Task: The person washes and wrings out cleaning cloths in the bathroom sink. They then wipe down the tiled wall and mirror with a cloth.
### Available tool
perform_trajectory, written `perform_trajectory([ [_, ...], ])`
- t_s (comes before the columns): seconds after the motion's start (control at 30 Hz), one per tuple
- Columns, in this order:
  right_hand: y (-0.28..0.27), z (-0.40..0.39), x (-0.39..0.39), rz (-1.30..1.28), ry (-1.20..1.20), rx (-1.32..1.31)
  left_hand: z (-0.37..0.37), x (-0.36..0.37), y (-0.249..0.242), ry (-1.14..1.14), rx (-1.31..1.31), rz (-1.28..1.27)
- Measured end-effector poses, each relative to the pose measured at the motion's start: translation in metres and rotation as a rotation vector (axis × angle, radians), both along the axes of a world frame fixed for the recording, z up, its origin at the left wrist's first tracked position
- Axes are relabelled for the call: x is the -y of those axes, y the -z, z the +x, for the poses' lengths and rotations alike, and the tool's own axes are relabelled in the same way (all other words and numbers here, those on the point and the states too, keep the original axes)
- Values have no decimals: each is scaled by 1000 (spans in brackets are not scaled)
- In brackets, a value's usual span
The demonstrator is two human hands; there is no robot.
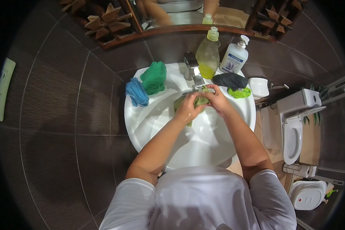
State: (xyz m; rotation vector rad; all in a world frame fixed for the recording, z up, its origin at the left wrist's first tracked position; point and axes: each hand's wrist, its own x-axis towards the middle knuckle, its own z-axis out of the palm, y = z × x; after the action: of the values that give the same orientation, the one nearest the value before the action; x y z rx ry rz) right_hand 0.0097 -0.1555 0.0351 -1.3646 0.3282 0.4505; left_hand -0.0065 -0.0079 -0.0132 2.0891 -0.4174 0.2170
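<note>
An olive-green wet cloth (200, 101) is bunched between my two hands above the basin of the white sink (191, 151). My left hand (187, 110) grips it from the left, and part of the cloth hangs below the fingers. From the right, my right hand (218, 101) closes on the same cloth, with thumb and fingers curled round its edge. Both hands are just below the spout of the chrome faucet (197, 76), where water seems to run onto the cloth. Some of the cloth is hidden behind the fingers.
On the sink's left rim lie a green cloth (154, 78) and a blue cloth (137, 92). A dark grey cloth (230, 81) and a lime-green one (239, 92) lie at right. Behind stand a dish-soap bottle (207, 57) and a hand-soap pump bottle (234, 59), below a mirror (180, 17).
</note>
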Motion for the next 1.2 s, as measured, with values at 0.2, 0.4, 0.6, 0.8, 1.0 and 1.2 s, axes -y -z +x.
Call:
perform_trajectory([
  [0.2,18,4,37,-202,-154,197,24,-28,-16,52,-499,-570],
  [0.4,4,-16,15,-1381,-221,1082,28,-8,-13,133,-561,-327],
  [0.6,25,-4,30,-289,-167,327,36,-16,-15,116,-487,-197],
  [0.8,24,1,35,-190,64,329,33,-22,-20,99,-800,-276],
  [1.0,30,-14,24,-853,-181,614,28,3,-20,33,-791,-279],
  [1.2,20,-8,21,-505,-230,557,33,8,-2,131,-525,-264],
])
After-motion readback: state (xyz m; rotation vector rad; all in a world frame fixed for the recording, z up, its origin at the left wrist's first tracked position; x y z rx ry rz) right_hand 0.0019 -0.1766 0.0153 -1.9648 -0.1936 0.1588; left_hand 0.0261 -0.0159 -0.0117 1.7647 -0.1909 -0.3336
